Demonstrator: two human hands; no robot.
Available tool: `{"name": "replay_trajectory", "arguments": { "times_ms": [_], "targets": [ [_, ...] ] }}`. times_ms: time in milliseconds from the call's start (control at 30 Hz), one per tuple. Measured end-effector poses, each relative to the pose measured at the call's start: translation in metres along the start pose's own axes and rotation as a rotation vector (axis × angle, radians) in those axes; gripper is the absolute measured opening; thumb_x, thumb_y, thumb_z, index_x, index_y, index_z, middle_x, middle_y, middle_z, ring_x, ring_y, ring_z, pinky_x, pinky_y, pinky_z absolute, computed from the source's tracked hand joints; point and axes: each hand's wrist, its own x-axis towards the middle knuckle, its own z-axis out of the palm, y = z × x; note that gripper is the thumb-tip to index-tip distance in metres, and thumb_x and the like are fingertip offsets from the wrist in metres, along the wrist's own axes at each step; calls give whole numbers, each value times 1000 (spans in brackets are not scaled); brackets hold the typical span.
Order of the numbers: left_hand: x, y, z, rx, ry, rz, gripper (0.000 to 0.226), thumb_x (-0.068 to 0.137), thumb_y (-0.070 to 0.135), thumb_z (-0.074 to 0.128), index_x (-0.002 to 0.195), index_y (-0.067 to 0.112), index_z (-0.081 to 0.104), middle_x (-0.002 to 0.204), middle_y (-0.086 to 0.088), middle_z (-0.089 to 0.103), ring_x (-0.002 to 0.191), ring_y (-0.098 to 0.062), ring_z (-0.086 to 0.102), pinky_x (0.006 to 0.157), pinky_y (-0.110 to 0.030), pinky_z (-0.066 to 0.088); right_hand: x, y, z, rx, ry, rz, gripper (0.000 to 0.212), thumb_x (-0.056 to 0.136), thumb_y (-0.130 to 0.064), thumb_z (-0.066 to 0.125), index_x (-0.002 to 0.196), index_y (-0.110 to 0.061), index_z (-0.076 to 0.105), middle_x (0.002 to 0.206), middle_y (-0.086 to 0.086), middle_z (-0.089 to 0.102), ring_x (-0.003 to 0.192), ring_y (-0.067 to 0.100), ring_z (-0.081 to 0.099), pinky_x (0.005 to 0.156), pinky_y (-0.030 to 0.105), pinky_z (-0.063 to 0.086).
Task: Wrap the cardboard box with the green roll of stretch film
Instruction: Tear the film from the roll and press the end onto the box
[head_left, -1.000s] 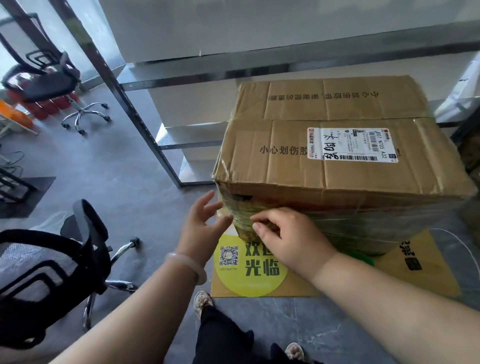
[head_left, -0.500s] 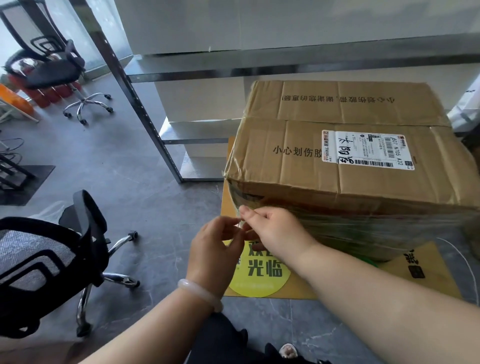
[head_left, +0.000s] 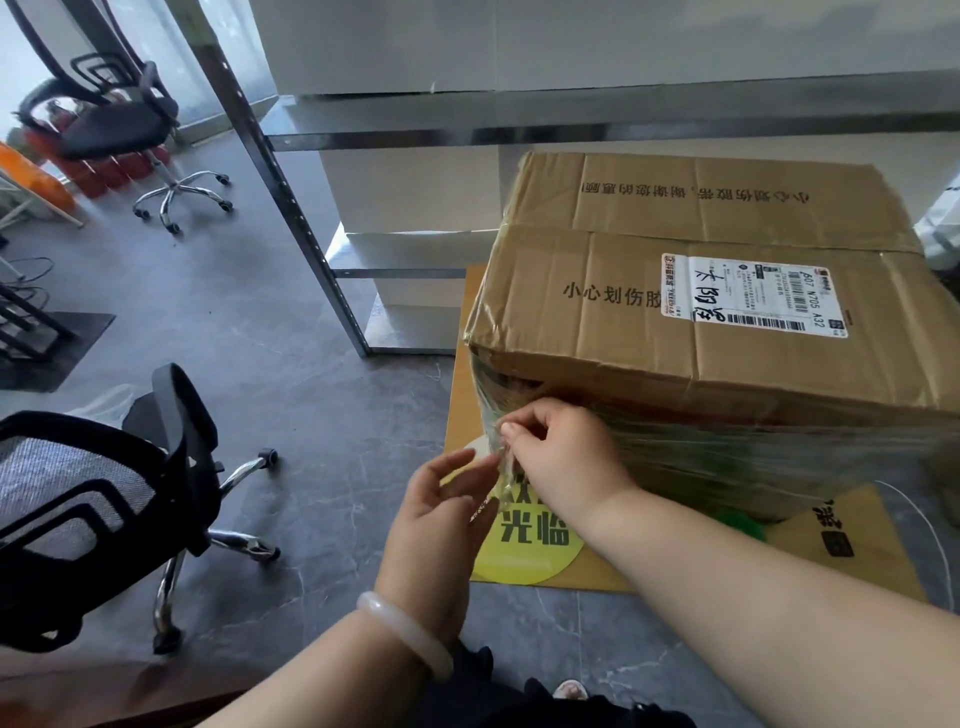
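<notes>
Fingers (head_left: 511, 431) of the right hand (head_left: 566, 462) pinch a tail of stretch film (head_left: 506, 470) at the near left corner of the cardboard box (head_left: 701, 312); the left hand (head_left: 436, 519) hangs loose-fingered beside it. Film bands the box's lower sides. Beneath, a cardboard sheet (head_left: 857, 561) on grey floor (head_left: 311, 415); metal shelving (head_left: 291, 208) behind.

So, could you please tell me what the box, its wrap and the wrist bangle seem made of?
The cardboard box: matte brown cardboard, creased and dented. The stretch film: thin glossy plastic, greenish, wrinkled in bands. The bangle: smooth, pale, slightly translucent, perhaps jade or glass.
</notes>
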Motion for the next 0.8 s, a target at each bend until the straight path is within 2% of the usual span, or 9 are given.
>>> {"name": "replay_trajectory", "arguments": {
  "times_ms": [67,100,167,233,333,433,633,733,800],
  "targets": [
    [8,1,-2,-60,51,-95,33,97,-12,41,118,8,56,113,-14,63,97,-22,65,73,-35,57,-2,1,0,6,19,-21,11,91,-22,58,91,-19,68,77,-5,71,75,12,67,75,35,56],
    [13,1,-3,-85,43,-160,28,99,-6,46,120,9,55,108,-15,62,92,-23,65,67,-34,58,-3,1,1,25,21,-24,10,90,-20,59,91,-19,68,75,-5,71,73,9,67,74,33,56],
    [22,4,-2,-96,-35,-288,17,100,9,53,115,12,58,87,-9,67,71,-18,66,52,-27,56,-3,2,0,56,16,-26,11,87,-13,61,94,-17,69,76,-6,70,71,9,67,74,32,56],
    [31,4,3,22,-122,-355,9,100,19,54,100,15,62,67,0,66,56,-11,58,46,-21,46,-4,3,-2,72,3,-8,18,84,-8,62,99,-17,68,82,-3,68,76,14,68,77,36,58],
    [36,-4,9,124,-167,-378,18,98,21,57,81,17,59,58,3,58,51,-8,47,51,-21,38,-7,6,-9,44,-16,3,23,83,-8,63,103,-19,67,83,-4,66,75,16,67,74,34,59],
    [33,-16,7,72,-138,-385,24,96,19,61,72,16,60,63,0,53,54,-11,49,54,-23,44,-9,10,-18,-200,-36,-62,14,89,-21,60,101,-20,68,85,-4,67,78,13,62,73,28,53],
    [27,-38,14,-38,-106,-346,25,98,21,57,74,15,60,57,1,50,52,-10,48,52,-22,44,-15,15,-29,-399,-72,-174,17,93,-31,52,88,-18,61,84,1,64,78,21,59,71,37,51],
    [28,-45,27,-18,-126,-328,27,100,27,54,76,14,59,57,1,47,53,-11,45,54,-23,41,-17,22,-37,-493,-8,-321,16,93,-27,52,92,-16,64,88,4,63,82,24,60,72,40,51],
    [32,-49,41,23,-135,-296,31,101,32,52,75,16,58,59,0,46,55,-12,43,55,-24,40,-15,28,-41,-549,96,-425,16,90,-26,55,86,-15,66,79,5,63,72,28,62,61,41,53]
  ]
}}
